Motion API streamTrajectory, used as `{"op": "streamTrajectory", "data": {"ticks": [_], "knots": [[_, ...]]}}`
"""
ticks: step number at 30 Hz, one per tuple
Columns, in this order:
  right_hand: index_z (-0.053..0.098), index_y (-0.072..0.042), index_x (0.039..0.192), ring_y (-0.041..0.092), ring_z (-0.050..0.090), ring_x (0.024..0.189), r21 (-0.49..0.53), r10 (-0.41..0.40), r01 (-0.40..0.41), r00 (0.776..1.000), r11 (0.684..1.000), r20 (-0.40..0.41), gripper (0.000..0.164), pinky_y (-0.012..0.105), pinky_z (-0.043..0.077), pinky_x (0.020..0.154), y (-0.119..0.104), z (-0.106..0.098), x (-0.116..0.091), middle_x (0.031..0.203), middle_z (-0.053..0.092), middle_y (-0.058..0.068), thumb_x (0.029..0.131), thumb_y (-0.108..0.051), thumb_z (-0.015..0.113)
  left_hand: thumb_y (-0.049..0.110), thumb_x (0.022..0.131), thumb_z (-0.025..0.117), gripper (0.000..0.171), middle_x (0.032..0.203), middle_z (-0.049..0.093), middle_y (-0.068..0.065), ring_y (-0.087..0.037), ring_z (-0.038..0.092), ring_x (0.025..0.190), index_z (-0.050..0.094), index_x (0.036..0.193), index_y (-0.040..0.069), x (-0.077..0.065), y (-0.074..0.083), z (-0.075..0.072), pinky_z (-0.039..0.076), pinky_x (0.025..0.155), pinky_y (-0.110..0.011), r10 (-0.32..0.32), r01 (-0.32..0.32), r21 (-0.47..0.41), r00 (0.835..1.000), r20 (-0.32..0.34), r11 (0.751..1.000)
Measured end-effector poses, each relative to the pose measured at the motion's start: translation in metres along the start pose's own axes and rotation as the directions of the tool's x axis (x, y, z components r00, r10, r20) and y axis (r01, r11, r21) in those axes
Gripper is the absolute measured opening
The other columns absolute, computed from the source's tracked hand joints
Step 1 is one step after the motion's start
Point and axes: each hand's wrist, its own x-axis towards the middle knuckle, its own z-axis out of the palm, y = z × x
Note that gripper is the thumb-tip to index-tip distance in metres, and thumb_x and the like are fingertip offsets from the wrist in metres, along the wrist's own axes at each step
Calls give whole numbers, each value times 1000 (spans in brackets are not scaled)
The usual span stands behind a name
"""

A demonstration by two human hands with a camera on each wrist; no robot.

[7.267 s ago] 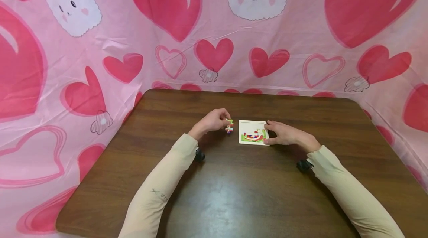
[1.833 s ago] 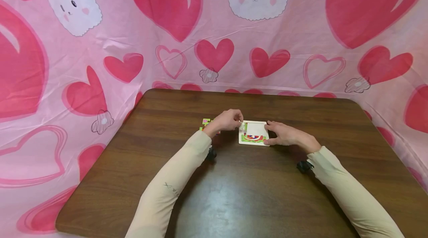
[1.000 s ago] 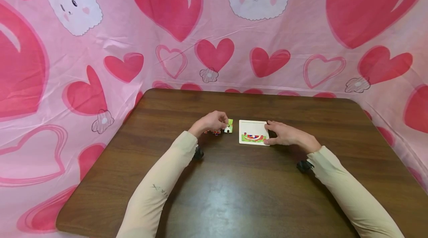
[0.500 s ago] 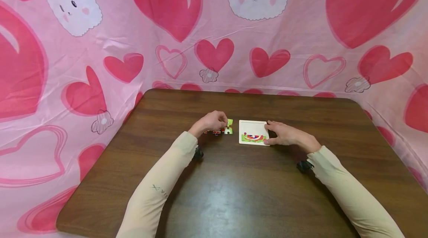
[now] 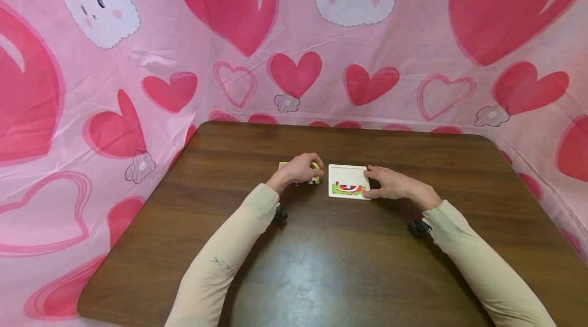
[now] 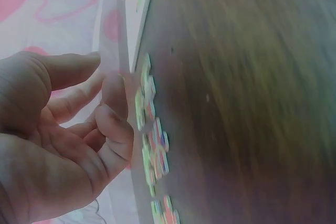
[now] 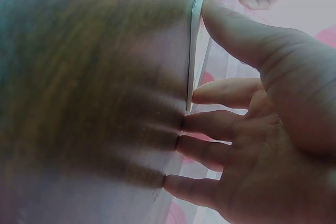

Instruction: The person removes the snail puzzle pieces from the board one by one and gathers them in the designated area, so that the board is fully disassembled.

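My left hand (image 5: 300,168) hovers over loose jigsaw pieces (image 5: 315,181) left of a square white puzzle tray (image 5: 346,173). Its thumb and fingers are bent and apart, with nothing between them in the left wrist view, where a row of flat jigsaw pieces (image 6: 152,135) lies beyond the fingers. The pieces are green, red and white; the hand partly covers them from above. The tray has colourful fitted pieces along its near side and bare white above. My right hand (image 5: 390,185) rests at the tray's right edge, thumb and forefinger touching it, other fingertips on the table.
The brown wooden table (image 5: 294,266) has rounded far corners. A pink cloth (image 5: 321,87) with hearts and bunny faces hangs behind it and at both sides. A dark wrist camera (image 5: 418,228) sits under the right cuff, another (image 5: 280,214) under the left.
Earlier my left hand held a piece over the tray's upper left, then brought it back among the loose pieces. Now its fingers have parted and shifted slightly right. The right hand stays put.
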Motion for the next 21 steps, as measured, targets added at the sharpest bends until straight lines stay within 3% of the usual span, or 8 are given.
{"op": "streamTrajectory", "data": {"ticks": [7,13,21], "knots": [[40,4,145,52,24,142,10,5,-5,1000,1000,6,79,63,24,113,0,-1,-1,154,25,34,90,-46,66,19,92,67,22,90,62,-8,-14,59,65,62,109,7,4,11,9,46,59,-23,-1,1,-5,1000,18,1000],[41,4,144,53,25,141,1,-10,10,1000,1000,-3,78,63,24,113,0,-1,-2,153,26,35,90,-45,67,24,92,68,24,94,66,-5,-13,59,74,62,109,9,9,21,20,45,66,-22,22,-25,109,999,35,994],[42,5,143,53,25,141,8,-21,21,1000,1000,-6,77,63,24,113,0,-2,-1,153,27,36,90,-44,67,27,90,70,25,96,69,-2,-13,59,82,63,108,12,12,30,31,46,73,-26,-6,-4,196,999,52,981]]}}
